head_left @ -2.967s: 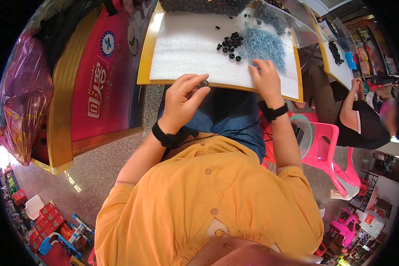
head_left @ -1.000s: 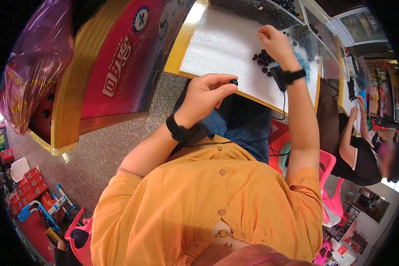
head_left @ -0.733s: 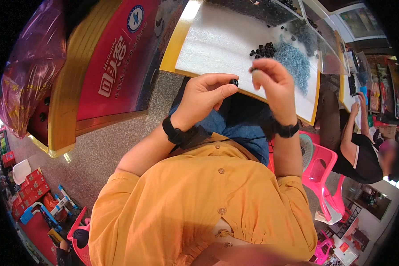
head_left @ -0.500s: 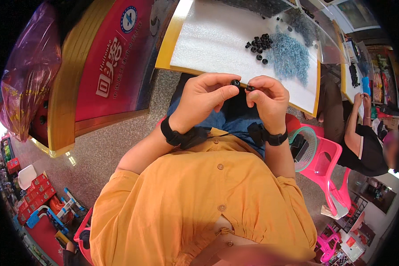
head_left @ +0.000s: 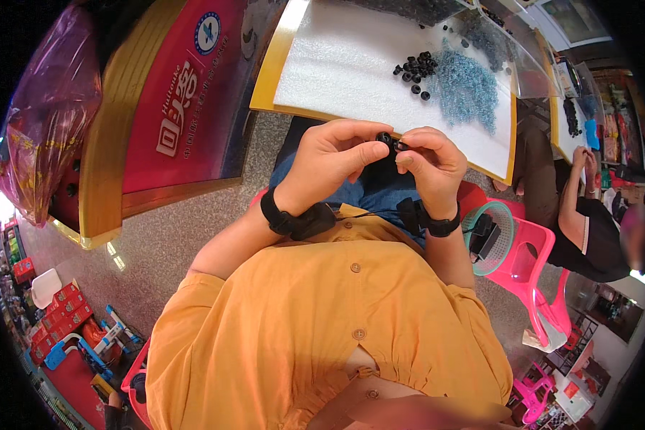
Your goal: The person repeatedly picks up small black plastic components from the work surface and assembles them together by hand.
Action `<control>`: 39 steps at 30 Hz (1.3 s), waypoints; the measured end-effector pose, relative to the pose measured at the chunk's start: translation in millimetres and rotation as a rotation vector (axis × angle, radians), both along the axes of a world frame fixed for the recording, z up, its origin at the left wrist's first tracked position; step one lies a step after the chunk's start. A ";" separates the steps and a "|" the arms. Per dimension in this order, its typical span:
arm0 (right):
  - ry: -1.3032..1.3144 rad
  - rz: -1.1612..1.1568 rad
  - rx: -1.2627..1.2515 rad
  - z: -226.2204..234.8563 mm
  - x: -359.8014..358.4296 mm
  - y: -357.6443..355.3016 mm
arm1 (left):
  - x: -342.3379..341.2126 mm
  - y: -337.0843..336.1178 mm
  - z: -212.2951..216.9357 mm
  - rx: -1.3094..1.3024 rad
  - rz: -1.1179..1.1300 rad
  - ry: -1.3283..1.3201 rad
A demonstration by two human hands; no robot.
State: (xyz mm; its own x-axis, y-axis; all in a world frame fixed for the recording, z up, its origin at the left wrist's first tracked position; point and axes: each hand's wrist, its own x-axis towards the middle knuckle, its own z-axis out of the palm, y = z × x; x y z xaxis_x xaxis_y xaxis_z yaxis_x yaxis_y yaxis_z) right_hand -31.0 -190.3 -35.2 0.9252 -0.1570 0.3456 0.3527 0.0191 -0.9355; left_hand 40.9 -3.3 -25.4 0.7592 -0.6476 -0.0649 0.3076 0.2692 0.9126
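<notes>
Over jeans [head_left: 373,185], left hand [head_left: 328,156] and right hand [head_left: 438,163] pinch black beads [head_left: 384,138], apparently.

Pink chair [head_left: 545,247] and green basket [head_left: 507,233]

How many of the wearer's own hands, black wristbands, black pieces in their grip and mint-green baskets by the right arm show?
Own hands: 2 (left hand, right hand)
Black wristbands: 2 (left wristband, right wristband)
Held black pieces: 2 (left piece, right piece)
Mint-green basket: 1
Total: 7

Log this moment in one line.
left hand: pinching black piece | right hand: pinching dark piece beside it | table: black pile, blue beads
</notes>
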 end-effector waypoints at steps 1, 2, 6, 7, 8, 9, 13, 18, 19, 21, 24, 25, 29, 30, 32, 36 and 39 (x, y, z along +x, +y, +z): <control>0.003 -0.003 -0.001 0.1 0.0 0.2 | 0.0 0.0 -0.2 0.000 0.001 0.000; 0.003 -0.002 -0.001 0.4 -0.1 0.5 | -0.2 -0.3 -0.6 -0.004 0.000 0.001; -0.002 -0.023 -0.008 3.5 -0.3 1.8 | -0.6 -0.9 -1.7 0.012 -0.005 -0.026; -0.008 -0.032 -0.027 5.8 -0.4 2.0 | -0.2 -1.0 -3.1 0.012 -0.004 -0.025; -0.007 -0.031 -0.027 8.1 -0.3 2.2 | 0.6 -1.3 -5.5 0.019 0.007 -0.159; -0.001 -0.040 -0.077 10.8 -0.2 2.5 | 1.6 -1.5 -7.4 0.027 0.019 -0.293; 0.062 -0.043 -0.171 20.7 -1.3 3.6 | 6.8 -1.1 -10.9 0.059 0.066 -0.545; 0.133 -0.008 -0.283 36.1 -3.5 1.0 | 11.3 -1.6 -8.7 0.079 0.121 -0.875; 0.156 -0.004 -0.301 37.7 -4.4 1.1 | 11.0 -1.3 -8.9 0.080 0.122 -0.875; 0.183 0.007 -0.244 37.5 -5.9 0.9 | 10.2 -0.4 -9.2 0.092 0.114 -0.847; 0.229 0.028 -0.096 31.2 -6.3 0.4 | 2.3 1.4 -2.3 0.155 0.064 -0.589; 0.246 0.042 -0.005 27.4 -6.2 0.5 | 2.3 1.4 -3.1 0.156 0.063 -0.589; 0.406 0.129 0.228 17.5 -4.9 -2.3 | 9.0 -0.1 -8.2 0.101 0.088 -0.761; 0.451 0.197 0.344 16.1 -3.5 -1.2 | 10.6 -0.2 -9.2 0.068 0.116 -0.873; 0.531 0.292 0.493 8.5 -0.9 1.0 | 10.6 1.3 -11.2 0.053 0.108 -0.863; 0.551 0.390 0.608 0.9 0.4 6.7 | 10.3 1.6 -9.0 0.036 0.042 -0.818; 0.588 0.392 0.652 -6.3 1.8 7.3 | 13.1 2.7 -9.0 0.033 0.014 -0.833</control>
State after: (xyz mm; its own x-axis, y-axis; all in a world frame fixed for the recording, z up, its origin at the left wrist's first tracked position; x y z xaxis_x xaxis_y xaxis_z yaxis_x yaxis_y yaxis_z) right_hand -29.2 -183.0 -41.5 0.9502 0.2034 -0.2361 -0.3116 0.6146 -0.7247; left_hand 54.0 -0.6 -34.4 0.5753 -0.6450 0.5031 -0.4750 0.2373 0.8474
